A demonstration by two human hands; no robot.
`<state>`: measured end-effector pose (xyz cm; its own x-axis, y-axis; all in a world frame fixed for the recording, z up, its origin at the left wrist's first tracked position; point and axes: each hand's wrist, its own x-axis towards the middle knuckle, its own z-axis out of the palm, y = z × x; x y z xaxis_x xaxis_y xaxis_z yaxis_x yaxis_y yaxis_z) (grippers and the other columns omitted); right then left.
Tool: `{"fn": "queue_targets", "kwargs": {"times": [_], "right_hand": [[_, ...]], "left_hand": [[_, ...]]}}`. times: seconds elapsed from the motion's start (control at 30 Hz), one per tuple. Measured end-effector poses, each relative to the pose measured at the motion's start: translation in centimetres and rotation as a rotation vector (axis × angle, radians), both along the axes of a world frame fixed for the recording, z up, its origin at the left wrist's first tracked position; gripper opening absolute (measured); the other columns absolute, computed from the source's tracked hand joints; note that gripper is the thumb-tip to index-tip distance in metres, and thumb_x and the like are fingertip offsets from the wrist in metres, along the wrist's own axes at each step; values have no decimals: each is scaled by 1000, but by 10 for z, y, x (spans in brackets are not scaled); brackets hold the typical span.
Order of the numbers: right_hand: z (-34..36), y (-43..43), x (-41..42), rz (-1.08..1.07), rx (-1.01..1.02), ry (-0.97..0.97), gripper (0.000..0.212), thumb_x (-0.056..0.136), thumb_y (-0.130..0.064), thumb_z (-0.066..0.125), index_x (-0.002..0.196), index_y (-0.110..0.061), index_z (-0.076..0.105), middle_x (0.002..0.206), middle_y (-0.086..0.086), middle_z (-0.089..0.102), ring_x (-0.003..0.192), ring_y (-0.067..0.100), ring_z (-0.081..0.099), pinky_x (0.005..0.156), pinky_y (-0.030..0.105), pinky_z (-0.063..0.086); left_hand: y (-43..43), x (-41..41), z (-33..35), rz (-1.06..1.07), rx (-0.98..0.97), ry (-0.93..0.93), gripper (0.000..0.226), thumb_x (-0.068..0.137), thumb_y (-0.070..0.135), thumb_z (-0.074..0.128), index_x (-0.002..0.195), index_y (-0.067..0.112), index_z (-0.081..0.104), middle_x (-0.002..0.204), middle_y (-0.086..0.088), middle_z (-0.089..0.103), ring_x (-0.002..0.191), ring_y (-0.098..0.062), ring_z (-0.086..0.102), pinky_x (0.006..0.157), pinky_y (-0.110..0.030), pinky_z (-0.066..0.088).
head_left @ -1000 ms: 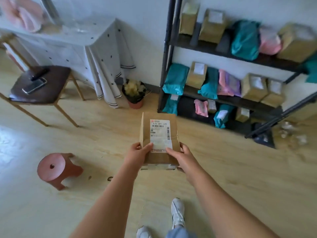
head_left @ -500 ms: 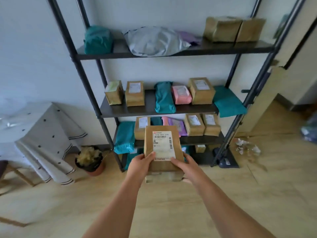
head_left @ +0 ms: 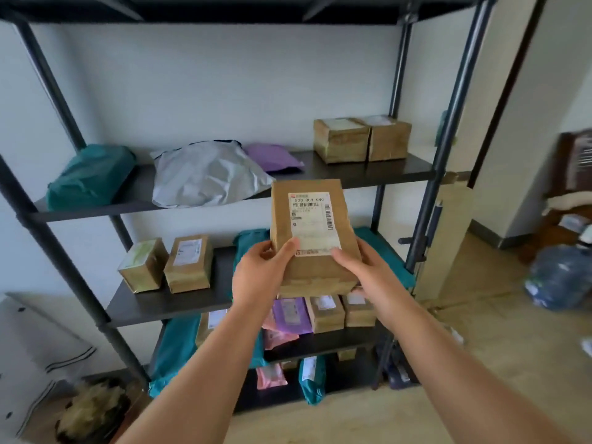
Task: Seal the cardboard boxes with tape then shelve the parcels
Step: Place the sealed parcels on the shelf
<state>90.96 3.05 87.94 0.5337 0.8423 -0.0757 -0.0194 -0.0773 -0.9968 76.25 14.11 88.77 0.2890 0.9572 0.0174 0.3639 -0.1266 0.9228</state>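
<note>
On the upper board of the black metal shelving rack [head_left: 389,170], a teal plastic mailer bag [head_left: 91,174] lies at the left with a crumpled grey plastic mailer bag [head_left: 205,174] just beside it. In front of the rack, level with the gap between that board and the one below, the left hand [head_left: 259,277] and the right hand [head_left: 365,270] grip a brown cardboard box with a white barcode label [head_left: 312,232] by its lower corners, clear of every shelf. Each thumb presses the labelled face while the other fingers wrap round the box; a pair of taped brown cardboard boxes [head_left: 362,141] stands at the board's right end.
</note>
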Motion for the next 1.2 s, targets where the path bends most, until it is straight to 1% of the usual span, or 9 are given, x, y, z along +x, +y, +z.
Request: {"fn": "queue_targets", "kwargs": {"times": [0.17, 0.4, 0.5, 0.63, 0.8, 0.9, 0.97, 1.07, 1.2], "right_hand": [[57, 44, 47, -18, 70, -69, 56, 80, -67, 67, 131, -56, 48, 123, -20, 62, 114, 6, 57, 104, 50, 46], [114, 113, 98, -62, 149, -54, 34, 88, -48, 70, 121, -49, 61, 107, -20, 74, 106, 7, 66, 88, 39, 53], [124, 139, 118, -131, 121, 10, 29, 86, -52, 71, 113, -45, 62, 111, -10, 72, 106, 15, 65, 95, 46, 54], [139, 176, 146, -210, 58, 91, 47, 79, -60, 73, 114, -37, 52, 117, 1, 64, 109, 26, 61, 96, 52, 52], [155, 215, 169, -162, 47, 96, 38, 81, -58, 72, 103, -36, 50, 115, 4, 63, 106, 27, 61, 94, 52, 53], [155, 238, 180, -134, 26, 100, 36, 79, -58, 73, 93, -36, 48, 119, 4, 60, 112, 28, 58, 99, 55, 49], [152, 249, 184, -124, 0, 83, 50, 75, -61, 75, 111, -33, 53, 126, 4, 58, 118, 30, 55, 101, 56, 47], [147, 263, 184, -104, -44, 53, 73, 69, -65, 75, 131, -33, 52, 127, 2, 59, 117, 29, 56, 100, 55, 48], [144, 276, 177, -100, -52, 75, 56, 79, -61, 72, 122, -30, 54, 113, 2, 62, 104, 25, 60, 94, 51, 52]], "left_hand": [[53, 48, 60, -63, 79, -45, 44, 69, 72, 65, 81, 30, 68, 85, 10, 73, 84, -15, 70, 84, -39, 57], [135, 103, 122, -155, 156, 4, 51, 80, 72, 59, 78, 22, 68, 87, -1, 74, 82, -22, 70, 83, -38, 57], [167, 129, 130, -157, 168, 1, 59, 88, 73, 42, 86, 20, 68, 93, -6, 72, 91, -27, 68, 91, -39, 53], [213, 154, 139, -95, 195, -7, 48, 105, 39, 31, 116, 8, 65, 107, -10, 70, 99, -29, 65, 86, -37, 50], [256, 165, 115, -185, 436, 566, 36, 101, 9, 39, 134, 6, 53, 136, -14, 55, 119, -35, 55, 98, -39, 45], [275, 174, 99, -280, 437, 823, 38, 102, 17, 41, 138, 7, 49, 139, -10, 50, 127, -32, 49, 106, -39, 39], [288, 174, 88, -362, 403, 968, 44, 104, 27, 37, 145, 12, 42, 146, -13, 46, 130, -32, 45, 111, -41, 35], [306, 167, 76, -401, 412, 1043, 45, 106, 34, 33, 149, 22, 39, 151, -9, 42, 133, -30, 44, 113, -43, 33], [316, 145, 75, -402, 412, 1017, 42, 105, 37, 36, 147, 32, 40, 149, -3, 46, 129, -28, 48, 112, -41, 34]]}}
